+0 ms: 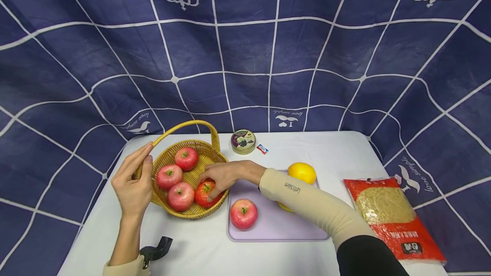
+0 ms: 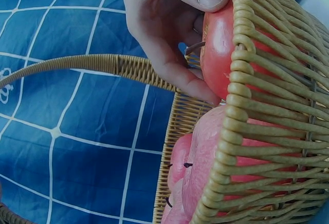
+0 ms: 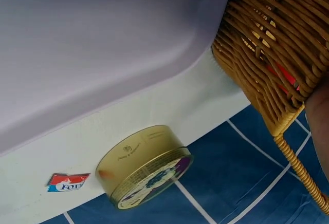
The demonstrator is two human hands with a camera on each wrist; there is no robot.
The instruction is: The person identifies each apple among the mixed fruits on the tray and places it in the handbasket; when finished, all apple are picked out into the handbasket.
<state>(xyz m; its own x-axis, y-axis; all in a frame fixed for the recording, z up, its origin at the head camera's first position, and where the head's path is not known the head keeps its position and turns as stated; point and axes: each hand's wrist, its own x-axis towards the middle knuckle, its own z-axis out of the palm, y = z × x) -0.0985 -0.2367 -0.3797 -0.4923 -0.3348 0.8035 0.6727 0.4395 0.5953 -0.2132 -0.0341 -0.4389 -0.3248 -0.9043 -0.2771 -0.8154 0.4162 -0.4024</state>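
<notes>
A wicker basket with a tall arched handle stands at the left of the table. My left hand holds the left side of that handle between thumb and fingers. Inside the basket, my right hand grips a red apple near the right rim; the left wrist view shows thumb and fingers around this apple. Several pinker apples lie beside it in the basket. Another apple rests on the lilac tray, just right of the basket.
A yellow lemon-like fruit sits at the tray's back; another yellow thing is mostly hidden under my right forearm. Behind are a round tin and a small red-and-blue wrapper. A red food bag lies at the right edge.
</notes>
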